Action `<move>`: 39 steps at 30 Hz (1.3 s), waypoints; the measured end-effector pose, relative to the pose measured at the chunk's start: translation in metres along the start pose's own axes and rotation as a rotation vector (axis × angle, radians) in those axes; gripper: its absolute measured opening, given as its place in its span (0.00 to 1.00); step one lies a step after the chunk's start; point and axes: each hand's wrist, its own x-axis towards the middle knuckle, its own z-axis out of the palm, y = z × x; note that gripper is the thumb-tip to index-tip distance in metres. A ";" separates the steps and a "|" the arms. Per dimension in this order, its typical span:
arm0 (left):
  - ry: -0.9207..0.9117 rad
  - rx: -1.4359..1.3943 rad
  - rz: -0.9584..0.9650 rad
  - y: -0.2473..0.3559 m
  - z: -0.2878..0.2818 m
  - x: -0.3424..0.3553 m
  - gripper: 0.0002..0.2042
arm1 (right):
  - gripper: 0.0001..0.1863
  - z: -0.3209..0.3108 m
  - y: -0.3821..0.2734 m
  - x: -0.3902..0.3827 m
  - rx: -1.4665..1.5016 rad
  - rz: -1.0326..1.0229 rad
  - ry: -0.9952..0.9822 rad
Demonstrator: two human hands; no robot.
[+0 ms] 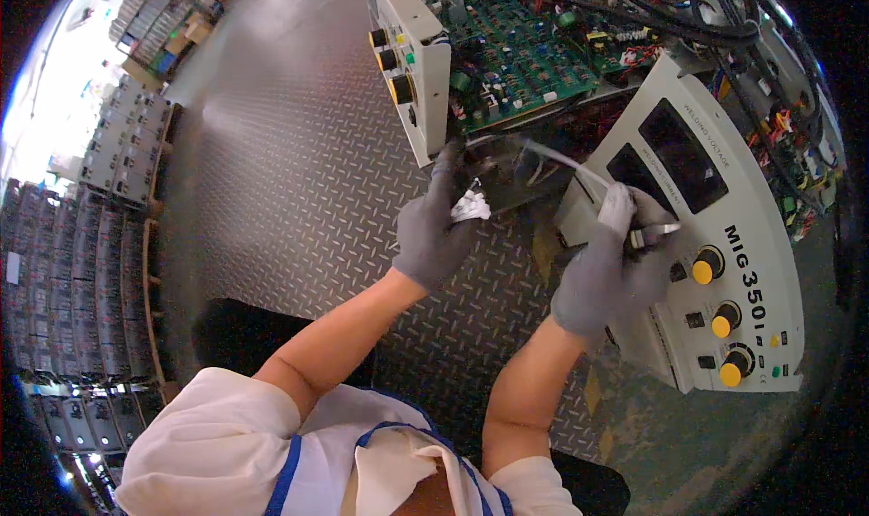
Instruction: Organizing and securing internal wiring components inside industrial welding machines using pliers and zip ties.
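My left hand, in a grey glove, is closed around a small lumpy white bundle, too unclear to name. Its index finger points up towards the lower edge of an open machine with a green circuit board. My right hand, also gloved, pinches a thin pale strip that arcs left towards the machine's lower edge; motion blurs it. A short shiny piece shows by the right fingers. Just right of that hand stands a beige welding machine front panel, tilted, with yellow-capped black knobs.
Another beige panel with knobs stands at the board's left side. Thick black cables and coloured wires lie across the upper right. Stacked grey units stand on the left, with shelving behind. The floor is patterned metal plate.
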 end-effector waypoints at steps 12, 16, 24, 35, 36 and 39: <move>-0.015 0.171 0.067 -0.002 -0.002 -0.001 0.41 | 0.11 0.029 0.009 0.007 -0.082 0.008 -0.021; -0.004 0.171 0.063 -0.004 -0.005 -0.002 0.38 | 0.13 0.042 0.011 0.012 -0.197 0.003 -0.136; 0.065 0.165 0.243 -0.006 -0.017 -0.007 0.33 | 0.12 0.083 0.002 0.027 -0.736 -0.201 -0.195; -0.176 0.542 0.010 0.011 -0.017 0.012 0.39 | 0.11 0.085 0.018 0.020 -0.536 -0.104 -0.313; -0.235 0.633 -0.043 0.015 -0.017 0.016 0.38 | 0.12 0.085 0.017 0.019 -0.529 -0.082 -0.321; -0.113 0.633 0.080 0.019 -0.019 0.018 0.33 | 0.12 0.079 0.025 0.019 -0.497 -0.085 -0.315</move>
